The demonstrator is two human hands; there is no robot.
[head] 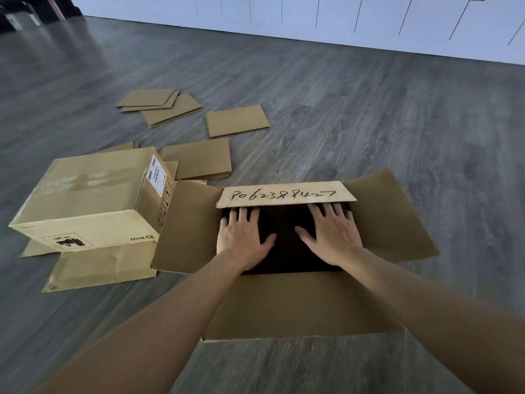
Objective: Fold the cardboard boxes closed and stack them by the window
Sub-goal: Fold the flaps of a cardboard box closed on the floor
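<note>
An open cardboard box (301,305) stands on the floor in front of me, its side flaps spread left and right and its near flap lying toward me. The far flap (287,194), with handwritten digits on it, tilts over the dark opening. My left hand (241,237) and my right hand (332,234) reach over the opening with fingers straight and spread, fingertips at or just under the far flap's edge. A second cardboard box (88,200), taped on top and bearing a white label, sits to the left with flaps splayed out beneath it.
Several flat cardboard sheets (196,160) lie scattered on the grey wood-look floor (369,123) beyond the boxes, more at the back (162,103). A white panelled wall (312,15) runs along the far side. Dark furniture (17,12) sits at the top left corner.
</note>
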